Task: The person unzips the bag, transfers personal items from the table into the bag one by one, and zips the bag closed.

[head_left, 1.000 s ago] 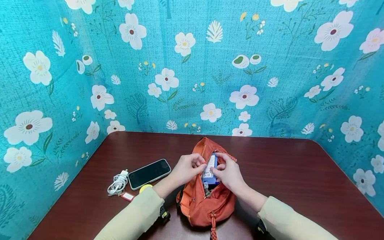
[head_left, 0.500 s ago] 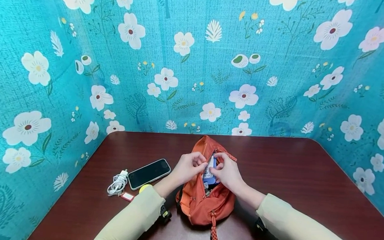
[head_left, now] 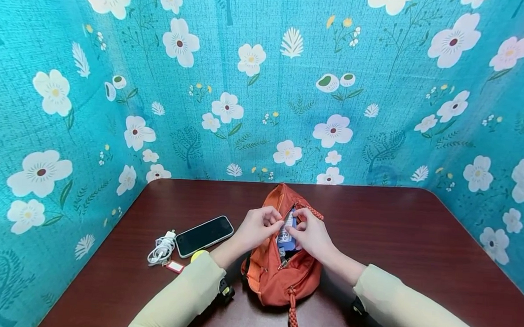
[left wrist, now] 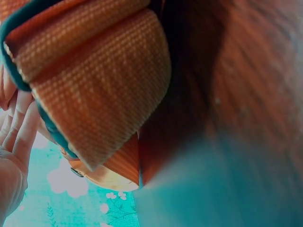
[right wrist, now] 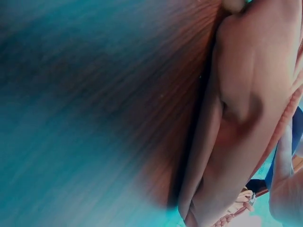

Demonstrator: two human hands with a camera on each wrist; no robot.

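Note:
An orange-red zippered bag (head_left: 288, 286) lies on the table, its opening facing up. Inside the opening is a blue card holder (head_left: 288, 245) with a white label reading partly "ID/IC CARD". My left hand (head_left: 257, 227) pinches the left edge of the opening between thumb and fingers. At the other side, my right hand (head_left: 313, 236) holds the card holder, thumb on its label and fingers at its upper right edge. A wide orange strap (left wrist: 104, 90) covers much of the left wrist view, and the bag's side (right wrist: 246, 94) fills the right of the right wrist view.
Left of the bag lie a phone (head_left: 205, 236), a white charger with a coiled cable (head_left: 163, 249), a red-framed tag (head_left: 175, 267) and a yellow round thing (head_left: 198, 255), partly behind my left forearm. A braided cord (head_left: 294, 321) trails toward the table's front. Floral cloth (head_left: 266, 84) stands behind.
The card holder sits slightly lower in the opening than a second ago, still in my right hand. Both hands stay almost in place at the bag.

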